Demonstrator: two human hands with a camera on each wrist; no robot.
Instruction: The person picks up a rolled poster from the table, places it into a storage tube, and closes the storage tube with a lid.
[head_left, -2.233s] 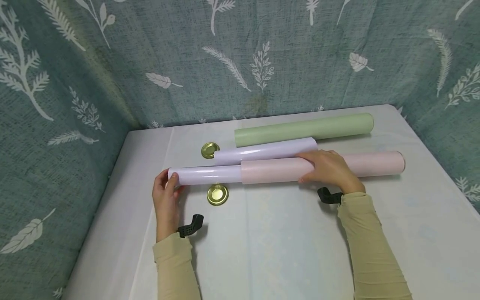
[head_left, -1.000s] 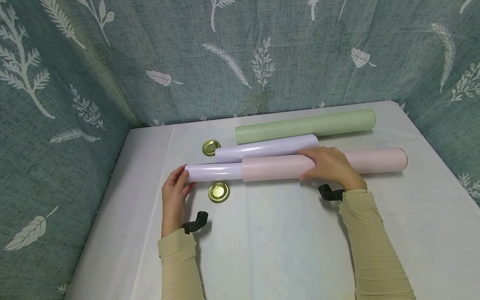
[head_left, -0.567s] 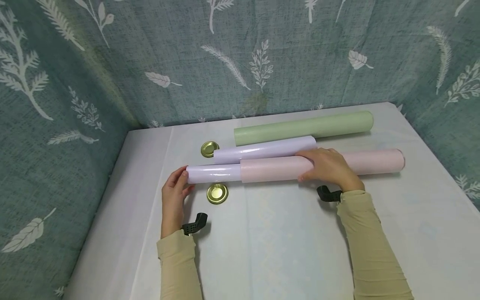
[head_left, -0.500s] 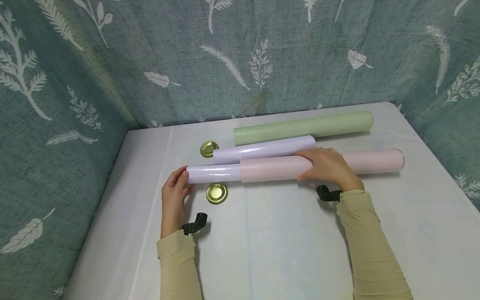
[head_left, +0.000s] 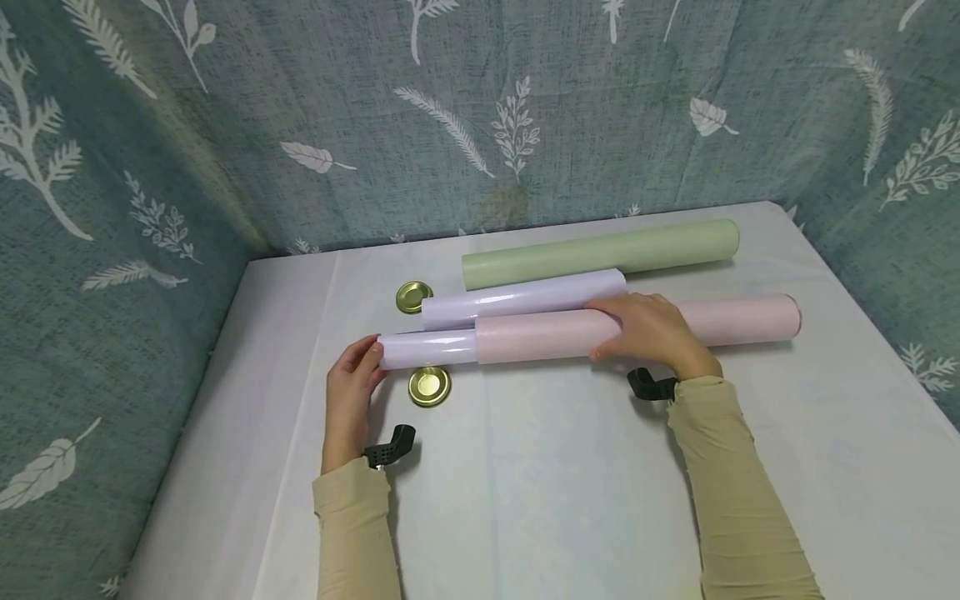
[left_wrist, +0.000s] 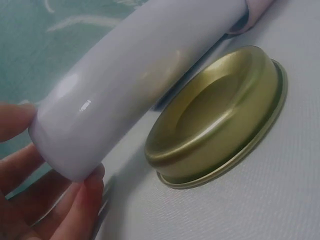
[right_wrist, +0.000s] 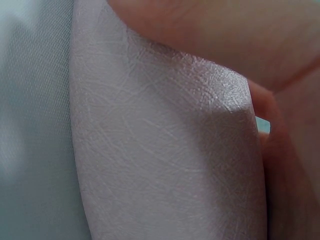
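In the head view, my left hand (head_left: pixel 352 400) holds the left end of a glossy pale-lavender tube (head_left: pixel 431 348). The left wrist view shows the thumb and fingers around the rim of this lavender tube (left_wrist: pixel 100 100). Its other end disappears inside a wider pink tube (head_left: pixel 532 336), which has a textured surface. My right hand (head_left: pixel 652 333) grips the pink tube from above near its middle. Up close in the right wrist view, the thumb lies across the pink tube (right_wrist: pixel 160 150). Just below the lavender tube, a gold jar lid (head_left: pixel 430 387) lies on the table.
Behind the pink tube lies a second lavender tube (head_left: pixel 525 298), close against it. A green roll (head_left: pixel 600 254) stretches along the back. Another gold lid (head_left: pixel 413 297) sits by the second lavender tube's left end. Leaf-patterned curtain (head_left: pixel 450 167) surrounds the white table (head_left: pixel 555 500).
My left hand has moved right, sliding the lavender tube further into the pink tube, so less of it shows. The right hand keeps its grip on the pink tube in place.
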